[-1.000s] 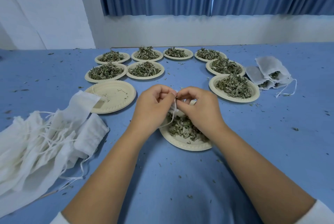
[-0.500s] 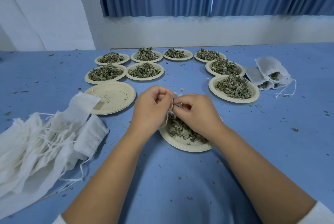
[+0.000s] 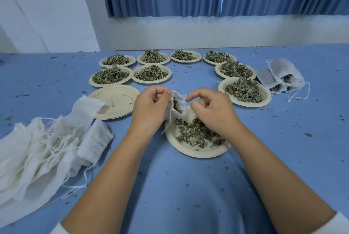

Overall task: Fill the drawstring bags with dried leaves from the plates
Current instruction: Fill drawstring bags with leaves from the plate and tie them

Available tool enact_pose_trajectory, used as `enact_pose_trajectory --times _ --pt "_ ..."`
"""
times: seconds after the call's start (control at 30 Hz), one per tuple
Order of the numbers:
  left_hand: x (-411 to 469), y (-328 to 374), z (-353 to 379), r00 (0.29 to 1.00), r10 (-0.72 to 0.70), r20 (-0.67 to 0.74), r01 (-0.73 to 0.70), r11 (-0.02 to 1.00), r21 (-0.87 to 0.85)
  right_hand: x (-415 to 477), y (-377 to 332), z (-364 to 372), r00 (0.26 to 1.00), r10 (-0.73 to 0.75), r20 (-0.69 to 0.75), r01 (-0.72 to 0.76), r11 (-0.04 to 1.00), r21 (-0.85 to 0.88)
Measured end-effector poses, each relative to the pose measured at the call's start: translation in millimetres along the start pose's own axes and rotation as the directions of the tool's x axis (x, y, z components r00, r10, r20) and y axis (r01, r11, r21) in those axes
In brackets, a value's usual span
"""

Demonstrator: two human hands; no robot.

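Across the blue table [image 3: 283, 158], most of your job lies ahead. The heap of empty drawstring bags [image 3: 37, 148] on your left is large, their cords tangled, and one bag from it drapes over the rim of the empty plate [image 3: 120, 99], the only plate already cleared down to a few crumbs. Eight full plates [image 3: 110, 76] sit in an arc on the far side, heaped with dried leaves and looking untouched.

The near plate [image 3: 198, 153], right under your hands, is the one you are working from. Its dried leaves [image 3: 192, 133] are thinned out and spread flat, so I judge it roughly half used. Far right, a small cluster of filled bags [image 3: 283, 77] lies together with the cords trailing, only a handful against the heap that waits.

Your left hand [image 3: 151, 107] grips the bag in hand [image 3: 177, 104] by its mouth, fingers curled round the bunched cloth, holding it over the far edge of the near plate. Dark leaves show inside, so it is partly filled. Your right hand [image 3: 211, 109] hovers just beside the opening with its fingers curled and the index tip pointing at the mouth. I cannot tell whether it pinches any leaves.

Loose bits of leaf [image 3: 308, 135] dot the table around you.
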State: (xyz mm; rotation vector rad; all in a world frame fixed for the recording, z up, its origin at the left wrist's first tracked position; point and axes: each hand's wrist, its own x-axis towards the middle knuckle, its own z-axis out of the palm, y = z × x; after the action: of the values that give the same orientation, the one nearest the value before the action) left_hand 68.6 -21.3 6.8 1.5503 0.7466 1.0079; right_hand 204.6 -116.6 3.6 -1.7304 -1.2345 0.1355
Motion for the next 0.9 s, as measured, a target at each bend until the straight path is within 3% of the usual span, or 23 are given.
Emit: enact_pose_trajectory --times 0.2,0.3,0.43,0.57,0.7,0.77,0.9 --pt "2 -1 -1 0.999 0.007 -0.045 -0.008 0.999 -0.038 4 4 1 0.972 0.19 0.136 -0.205 0.973 0.103" --pt "2 -1 -1 0.999 0.017 -0.031 -0.018 0.999 -0.04 2 4 8 0.97 0.197 0.144 -0.21 0.974 0.082" --pt "1 -3 0 0.999 0.051 -0.015 -0.05 0.998 0.024 1 7 13 0.983 0.159 0.087 -0.16 0.987 0.009" --pt "0 -5 -1 0.987 0.152 -0.049 -0.138 0.966 0.219 4 9 9 0.987 0.123 -0.102 -0.117 0.991 0.063" --pt "0 -6 -4 0.965 0.253 -0.073 -0.222 0.93 0.294 3 8 9 0.983 0.088 -0.159 -0.082 0.995 0.049" --pt "0 -5 -4 0.955 0.286 -0.085 -0.249 0.92 0.302 2 7 8 0.989 0.072 -0.126 -0.066 0.996 0.054" --pt "1 -5 -6 0.956 0.27 -0.113 -0.238 0.942 0.237 2 7 2 0.995 0.011 0.1 -0.008 1.0 -0.026"
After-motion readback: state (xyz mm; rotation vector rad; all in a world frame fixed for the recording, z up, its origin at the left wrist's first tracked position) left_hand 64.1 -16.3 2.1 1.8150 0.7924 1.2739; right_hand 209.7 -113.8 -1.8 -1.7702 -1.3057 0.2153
